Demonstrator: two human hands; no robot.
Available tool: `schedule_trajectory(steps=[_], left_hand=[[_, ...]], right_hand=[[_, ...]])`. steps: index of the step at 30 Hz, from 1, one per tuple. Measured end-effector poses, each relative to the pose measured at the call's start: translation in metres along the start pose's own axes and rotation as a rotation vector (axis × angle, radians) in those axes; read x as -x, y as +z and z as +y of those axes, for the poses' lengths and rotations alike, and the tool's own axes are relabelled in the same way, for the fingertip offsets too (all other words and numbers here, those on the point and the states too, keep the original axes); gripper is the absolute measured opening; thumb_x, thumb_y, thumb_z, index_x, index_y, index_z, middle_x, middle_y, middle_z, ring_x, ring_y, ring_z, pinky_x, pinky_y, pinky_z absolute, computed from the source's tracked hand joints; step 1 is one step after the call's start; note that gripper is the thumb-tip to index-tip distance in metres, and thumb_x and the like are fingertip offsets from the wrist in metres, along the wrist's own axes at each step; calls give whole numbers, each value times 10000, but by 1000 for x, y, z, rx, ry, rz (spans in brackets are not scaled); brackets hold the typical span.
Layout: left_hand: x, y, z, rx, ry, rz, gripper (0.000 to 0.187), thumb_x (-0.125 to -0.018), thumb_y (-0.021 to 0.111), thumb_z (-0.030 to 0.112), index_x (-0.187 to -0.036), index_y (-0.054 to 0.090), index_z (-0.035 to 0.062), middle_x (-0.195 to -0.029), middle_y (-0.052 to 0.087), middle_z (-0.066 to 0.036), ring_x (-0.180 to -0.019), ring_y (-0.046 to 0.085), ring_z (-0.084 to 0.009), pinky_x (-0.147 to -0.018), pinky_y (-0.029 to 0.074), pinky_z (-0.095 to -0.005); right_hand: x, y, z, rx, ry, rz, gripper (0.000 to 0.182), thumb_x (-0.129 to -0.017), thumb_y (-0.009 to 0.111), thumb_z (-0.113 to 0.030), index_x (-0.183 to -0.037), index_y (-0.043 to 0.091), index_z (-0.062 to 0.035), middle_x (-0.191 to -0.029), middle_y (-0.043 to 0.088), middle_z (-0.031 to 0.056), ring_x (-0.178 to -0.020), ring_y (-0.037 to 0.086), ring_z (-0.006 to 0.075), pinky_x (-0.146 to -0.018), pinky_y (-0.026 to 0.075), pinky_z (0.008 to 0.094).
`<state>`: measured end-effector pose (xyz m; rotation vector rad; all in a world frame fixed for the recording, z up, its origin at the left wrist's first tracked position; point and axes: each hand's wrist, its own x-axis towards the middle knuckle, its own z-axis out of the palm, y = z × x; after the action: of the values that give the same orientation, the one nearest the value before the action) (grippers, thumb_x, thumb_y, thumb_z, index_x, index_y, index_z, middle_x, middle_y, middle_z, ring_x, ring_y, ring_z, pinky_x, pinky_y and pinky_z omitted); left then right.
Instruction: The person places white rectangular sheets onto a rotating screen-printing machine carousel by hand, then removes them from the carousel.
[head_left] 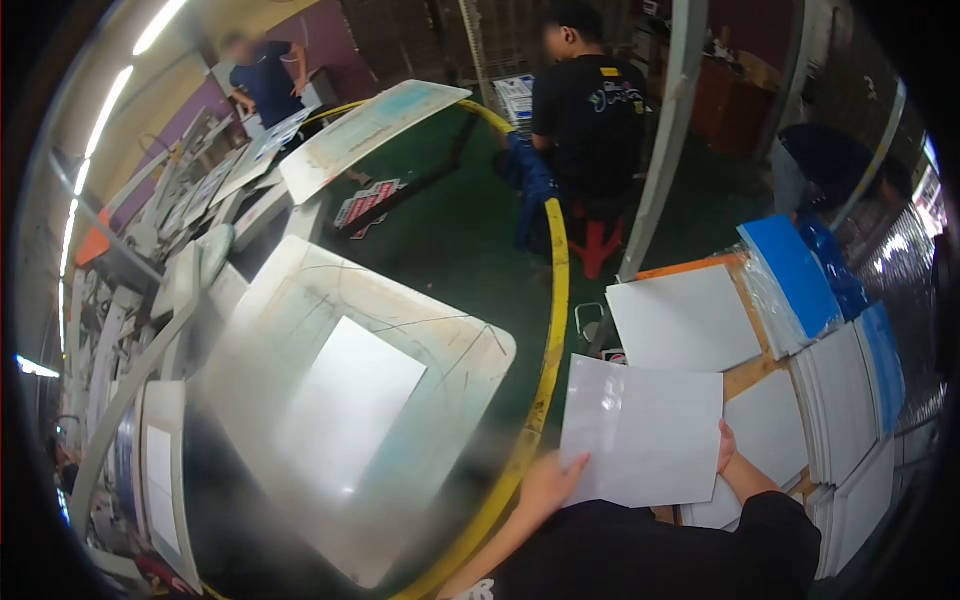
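Observation:
I hold a white sheet (645, 430) up in front of me with both hands. My left hand (550, 480) grips its lower left edge, and my right hand (727, 448) grips its right edge. The sheet hangs over a wooden table (752, 372) stacked with more white sheets (685, 318). To my left lies a pale platen (330, 400) with a white sheet (350, 405) resting flat on it, blurred by motion.
A yellow rail (555, 300) curves around the carousel machine with more platens (365, 130). A person in black (590, 110) sits on a red stool (598, 240) ahead; another person (265, 80) stands far left. Blue-wrapped sheet stacks (800, 275) lie at right.

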<state>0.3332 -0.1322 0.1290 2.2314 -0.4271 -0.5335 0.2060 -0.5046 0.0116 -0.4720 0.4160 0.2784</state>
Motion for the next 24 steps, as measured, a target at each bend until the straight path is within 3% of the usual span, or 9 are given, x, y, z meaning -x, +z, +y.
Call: schedule_trajectory(steps=[4, 7, 9, 10, 12, 15, 17, 21, 24], left_hand=[[5, -7, 13, 396, -131, -149, 459, -830, 604, 425, -966, 633, -12, -743, 638, -157, -677, 616, -221, -640, 477, -345], [6, -6, -7, 649, 35, -136, 444, -838, 605, 403, -996, 627, -11, -761, 640, -171, -702, 615, -192, -658, 476, -339], [33, -96, 69, 180, -144, -326, 425, -854, 588, 402, -989, 635, 1, -801, 647, -166, -727, 609, -172, -666, 473, -342], [39, -100, 64, 151, -79, -311, 414, -859, 583, 398, -976, 640, 5, -800, 647, -161, -723, 608, -173, -661, 472, -342], [40, -59, 1, 321, 262, -230, 396, -862, 585, 395, -904, 645, 6, -772, 632, -152, -689, 602, -195, -630, 465, -345], [55, -75, -14, 340, 454, 151, 373, -860, 595, 372, -862, 629, 1, -726, 610, -160, -650, 595, -230, -601, 457, -351], [71, -106, -16, 208, 333, 253, 308, -844, 618, 320, -885, 619, 14, -769, 617, -154, -698, 589, -313, -640, 458, -386], [143, -157, -40, -48, -64, 424, 372, -833, 577, 398, -1044, 605, 92, -1036, 593, -142, -940, 557, -307, -796, 438, -382], [225, -160, -61, 405, 299, 967, 528, -837, 491, 500, -1045, 594, 26, -1028, 596, -157, -941, 559, -284, -842, 424, -386]], right_hand=[[1, 3, 1, -18, -18, 8, 856, -719, 653, -526, -1367, 331, -70, -1326, 438, 167, -1228, 390, 379, -991, 321, 565], [0, -39, 3, 14, -6, 36, 867, -708, 663, -528, -1368, 329, -74, -1316, 450, 160, -1228, 386, 386, -989, 322, 569], [5, -37, 10, 110, -68, -36, 815, -743, 637, -508, -1370, 331, -85, -1346, 422, 144, -1243, 374, 377, -1003, 302, 575], [2, -33, 8, 160, -112, -104, 763, -782, 605, -490, -1375, 330, -96, -1382, 387, 131, -1259, 361, 366, -1017, 283, 580], [2, 48, 9, 256, -186, -166, 717, -804, 609, -434, -1373, 329, -98, -1381, 390, 120, -1271, 352, 329, -1047, 274, 517], [-29, 87, 6, 203, -355, -206, 697, -808, 621, -405, -1365, 337, -95, -1387, 381, 106, -1277, 347, 303, -1056, 279, 468], [-56, 108, 0, 220, -376, -276, 736, -760, 683, -365, -1347, 352, -70, -1363, 398, 105, -1260, 362, 303, -1040, 295, 467], [-116, 201, 5, 557, -404, -530, 784, -685, 765, -278, -1318, 374, -33, -1297, 448, 140, -1209, 413, 327, -1004, 333, 470], [-128, 299, 47, 636, -272, -932, 784, -666, 780, -250, -1303, 387, -16, -1294, 440, 193, -1190, 431, 369, -987, 346, 480]])
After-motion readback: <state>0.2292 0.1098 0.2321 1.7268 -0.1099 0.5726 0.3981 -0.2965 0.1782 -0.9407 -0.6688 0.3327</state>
